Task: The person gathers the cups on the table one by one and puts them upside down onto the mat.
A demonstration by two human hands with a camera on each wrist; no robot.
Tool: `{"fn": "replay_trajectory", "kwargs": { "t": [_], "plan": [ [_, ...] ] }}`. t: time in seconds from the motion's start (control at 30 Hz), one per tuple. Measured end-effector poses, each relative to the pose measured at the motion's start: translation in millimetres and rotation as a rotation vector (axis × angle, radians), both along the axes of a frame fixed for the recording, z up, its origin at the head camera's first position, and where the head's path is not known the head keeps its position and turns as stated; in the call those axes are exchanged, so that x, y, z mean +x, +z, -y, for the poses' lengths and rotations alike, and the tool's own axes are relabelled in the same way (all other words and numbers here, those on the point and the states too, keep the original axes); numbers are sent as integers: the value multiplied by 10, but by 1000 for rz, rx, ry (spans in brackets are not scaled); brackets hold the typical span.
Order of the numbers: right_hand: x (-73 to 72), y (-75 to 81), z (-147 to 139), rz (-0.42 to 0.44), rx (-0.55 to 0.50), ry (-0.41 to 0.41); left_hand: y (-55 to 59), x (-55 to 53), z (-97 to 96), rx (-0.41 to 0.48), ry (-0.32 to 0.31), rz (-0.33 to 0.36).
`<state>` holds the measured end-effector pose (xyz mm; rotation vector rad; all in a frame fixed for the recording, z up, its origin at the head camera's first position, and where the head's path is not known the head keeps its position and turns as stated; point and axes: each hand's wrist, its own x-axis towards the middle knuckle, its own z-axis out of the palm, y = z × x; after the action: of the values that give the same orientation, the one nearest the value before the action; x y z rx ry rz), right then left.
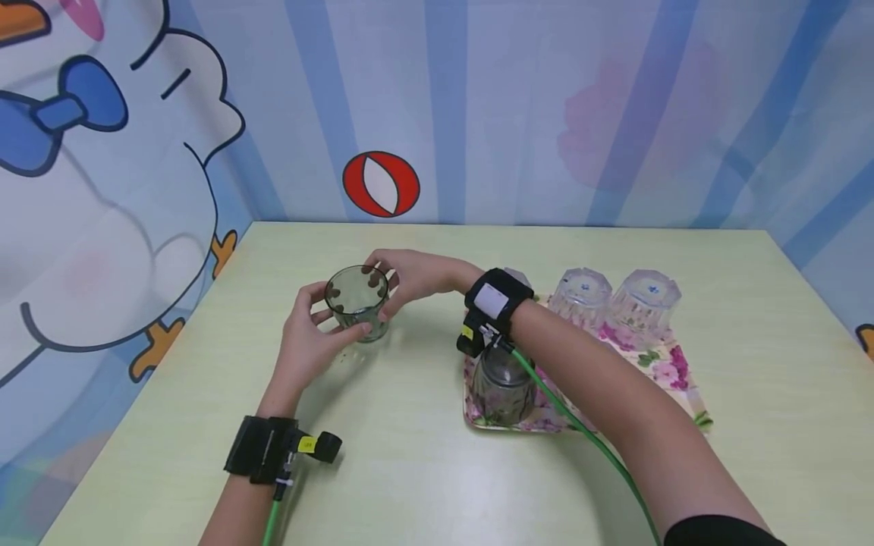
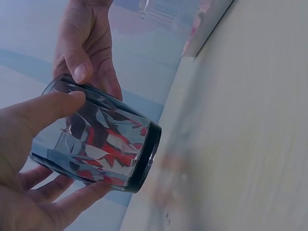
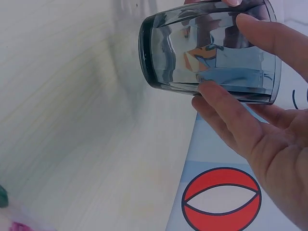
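Observation:
A greenish-grey drinking glass (image 1: 356, 303) is held between both hands, its mouth facing up, over the left part of the table. My left hand (image 1: 312, 334) grips its left and near side, thumb along the front and fingers round the wall. From the far right, my right hand (image 1: 425, 276) holds the same glass near the rim with thumb and fingers. In the left wrist view the faceted wall and thick dark base of the glass (image 2: 108, 139) stand out, the base just off the tabletop. The right wrist view shows fingers (image 3: 226, 106) against the glass wall.
On the right, a floral tray (image 1: 672, 371) bears upside-down glasses: a dark glass (image 1: 505, 390) at the near left, clear glasses (image 1: 580, 292) at the back, one partly hidden behind the right wrist. A green cable (image 1: 587, 432) runs along the right forearm. A printed curtain (image 1: 505, 114) stands behind the table.

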<state>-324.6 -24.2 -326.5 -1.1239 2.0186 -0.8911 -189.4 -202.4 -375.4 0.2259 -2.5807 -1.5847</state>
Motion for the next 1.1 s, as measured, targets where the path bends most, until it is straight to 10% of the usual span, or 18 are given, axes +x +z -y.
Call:
{"fn": "replay_trajectory", "kwargs": {
  "t": [1.1],
  "plan": [
    [322,669,-349,-192,-37,-43,615,212,-235,-43,-31,-84]
  ]
}}
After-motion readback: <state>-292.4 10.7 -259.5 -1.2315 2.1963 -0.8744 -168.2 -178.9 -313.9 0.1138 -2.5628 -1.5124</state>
